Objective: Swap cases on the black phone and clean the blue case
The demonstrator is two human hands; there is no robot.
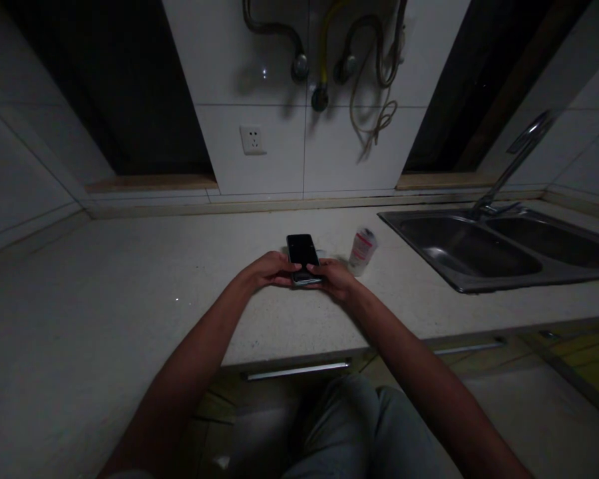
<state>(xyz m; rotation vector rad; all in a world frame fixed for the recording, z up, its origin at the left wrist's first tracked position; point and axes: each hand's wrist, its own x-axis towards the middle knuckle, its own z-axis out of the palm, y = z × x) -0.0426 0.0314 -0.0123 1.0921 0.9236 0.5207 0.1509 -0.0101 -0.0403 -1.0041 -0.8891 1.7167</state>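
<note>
left hand (275,268) and right hand (335,275) both got a dark-screened phone (302,250) pinched, pink-printed cup (363,250) near the right one on the worktop (180,313)

Dim, grainy light; the left window (124,86) is nearly black, the sink (464,246) at right gleams softly, the cup (363,251) looks blurred, edges stretch.

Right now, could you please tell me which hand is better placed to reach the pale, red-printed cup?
Probably the right hand: it is close to the cup, while the left hand is farther away, across the black-screened rectangular phone that both hands hold.
</note>
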